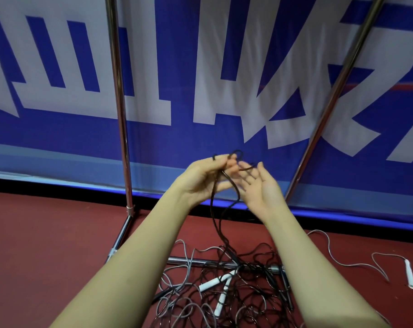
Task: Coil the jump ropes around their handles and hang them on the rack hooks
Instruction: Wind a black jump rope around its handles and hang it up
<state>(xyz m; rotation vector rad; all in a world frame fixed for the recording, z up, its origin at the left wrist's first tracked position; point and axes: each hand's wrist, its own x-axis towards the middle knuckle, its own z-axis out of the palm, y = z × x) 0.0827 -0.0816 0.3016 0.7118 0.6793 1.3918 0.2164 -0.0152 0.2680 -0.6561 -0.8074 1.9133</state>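
Both forearms reach forward and up, bare to the elbow, palms turned toward each other. The left hand (206,174) curls its fingers and thumb round a dark rope (216,209), pinching a small loop that pokes out above the fingertips. The right hand (260,185) sits just beside it, palm up and fingers spread straight; a strand crosses its fingertips, though motion blur makes it hard to tell whether it rests on them or only passes close.

From the grip the dark rope drops in two thin, slightly twisted strands between the wrists, straight down to a tangle (224,292) on the floor (47,245) below. The tangle mixes thin black cords with grey ones in loose overlapping loops, and several slim white handles (212,284) lie in it at angles. Another white handle (410,274) with a grey cord lies apart, low and far right of the grip.

The rack (119,114) is shiny metal tube: one upright left of the grip, another slanting up on the right, and a base bar running under the tangle. Behind the hands hangs a blue banner (59,133) with large white characters. The floor is matt red, open to the left of the tangle.
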